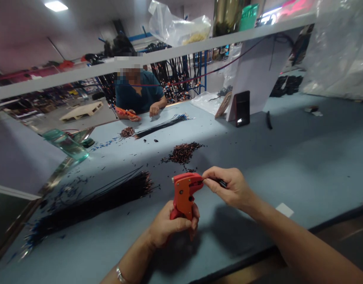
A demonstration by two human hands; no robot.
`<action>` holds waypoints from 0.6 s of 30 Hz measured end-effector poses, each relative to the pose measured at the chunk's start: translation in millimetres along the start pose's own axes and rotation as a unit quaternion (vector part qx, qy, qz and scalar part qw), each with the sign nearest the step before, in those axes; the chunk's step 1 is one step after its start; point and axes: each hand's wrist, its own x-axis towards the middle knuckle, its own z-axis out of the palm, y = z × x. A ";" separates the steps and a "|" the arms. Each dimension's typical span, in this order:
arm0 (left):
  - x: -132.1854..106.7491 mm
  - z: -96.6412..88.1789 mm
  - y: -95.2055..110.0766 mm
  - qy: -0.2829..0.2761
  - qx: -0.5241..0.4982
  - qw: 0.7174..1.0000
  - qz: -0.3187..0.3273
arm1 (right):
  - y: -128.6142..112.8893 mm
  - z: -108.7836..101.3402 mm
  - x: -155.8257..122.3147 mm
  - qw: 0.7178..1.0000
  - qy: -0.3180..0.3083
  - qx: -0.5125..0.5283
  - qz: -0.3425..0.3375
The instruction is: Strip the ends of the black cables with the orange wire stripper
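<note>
My left hand (pixel 169 227) is wrapped round the handles of an orange wire-stripping tool (pixel 185 193), held upright over the blue table (pixel 302 157). My right hand (pixel 228 186) pinches a thin black wire (pixel 220 182) and holds its end at the tool's jaws. A long bundle of black wires (pixel 89 205) lies to the left of my hands. Just beyond the tool is a small heap of dark stripped bits (pixel 183 152).
Across the table a person in a dark teal shirt (pixel 138 92) holds another orange tool (pixel 125 113), with a wire bundle (pixel 162 125) and a scrap heap (pixel 127 132) before them. A green glass bottle (pixel 66 144) lies at left. A black phone (pixel 242 108) leans on a white stand.
</note>
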 end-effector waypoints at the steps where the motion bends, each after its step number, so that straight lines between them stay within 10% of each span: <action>1: 0.2 0.0 -0.2 0.001 0.001 1.000 0.001 | 0.2 -0.1 0.2 1.000 0.001 0.001 -0.001; 18: 0.0 -1.4 -2.8 0.035 0.047 0.998 -0.011 | -0.1 1.0 0.1 0.993 -0.028 0.091 0.071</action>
